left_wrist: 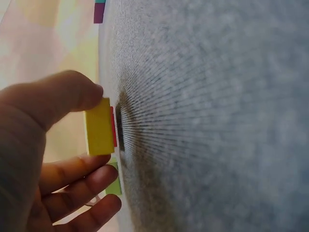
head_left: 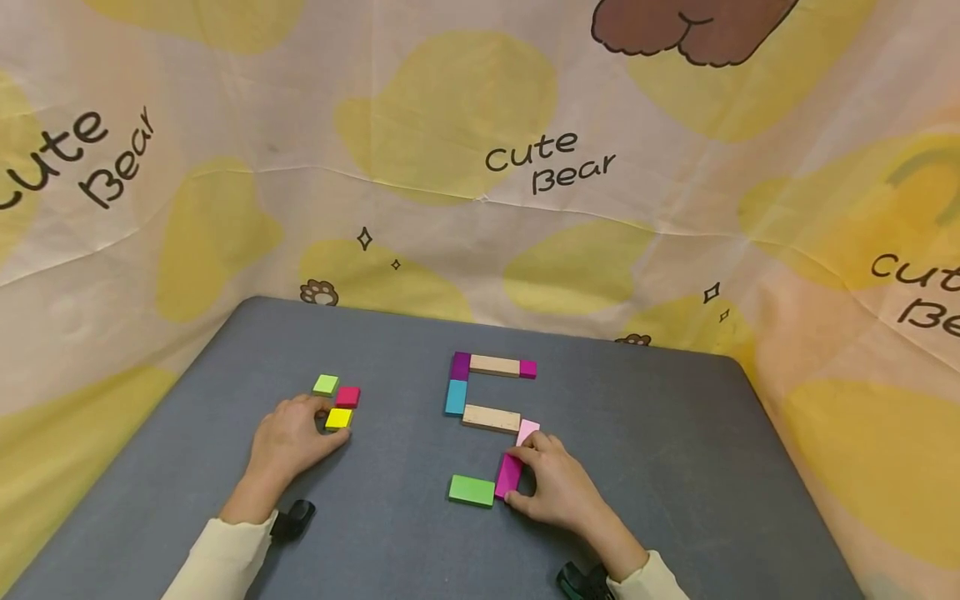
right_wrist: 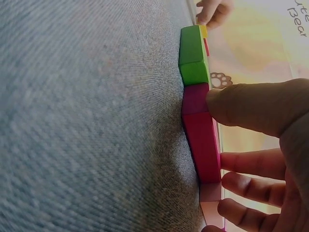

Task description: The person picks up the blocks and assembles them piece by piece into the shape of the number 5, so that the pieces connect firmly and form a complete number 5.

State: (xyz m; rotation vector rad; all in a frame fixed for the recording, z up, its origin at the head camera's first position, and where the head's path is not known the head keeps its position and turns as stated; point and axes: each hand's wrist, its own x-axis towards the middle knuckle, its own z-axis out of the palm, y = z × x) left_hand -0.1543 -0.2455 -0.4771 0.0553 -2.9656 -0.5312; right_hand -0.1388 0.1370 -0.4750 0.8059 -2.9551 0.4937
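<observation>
My left hand pinches a yellow block between thumb and fingers at the left of the table. Just beyond that block lie a red block and a light green block. My right hand holds a long magenta block by its two ends, thumb at the near end. This block lies on the table, its near end against a green block and its far end by a pink block. In the right wrist view the thumb touches the magenta block's end.
The row continues with a wooden block, a blue block, a purple block, another wooden block and a small magenta block, forming a 5-like shape. A grey table lies beneath; a patterned cloth hangs behind.
</observation>
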